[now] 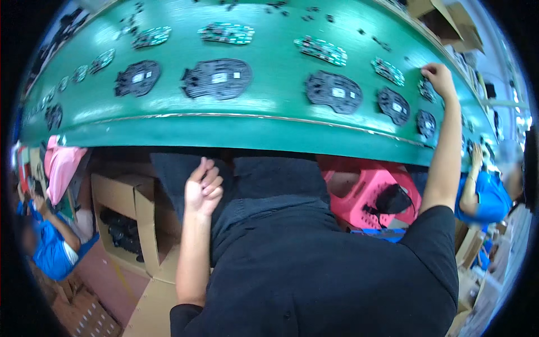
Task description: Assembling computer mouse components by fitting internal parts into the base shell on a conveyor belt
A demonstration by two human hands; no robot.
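You're in a black shirt (337,269), short black sleeves (432,241), small dark button (287,314) on the front, dark grey trousers (275,178); forearms (193,253) bare, left hand (204,188) and right hand (441,80) ungloved

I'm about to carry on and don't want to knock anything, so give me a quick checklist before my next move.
1. Left hand clear of the green bench: ok, it is over your lap, fingers curled.
2. Right hand free of small parts: cannot tell; its fingertips are near a circuit board, and any grip is hidden.
3. Black ribbed shell in front of you back from the bench's front edge: ok.
4. Green circuit board behind that shell apart from it: ok, a gap shows.
5. Small black parts gathered together: not ok, they lie scattered toward the far side.
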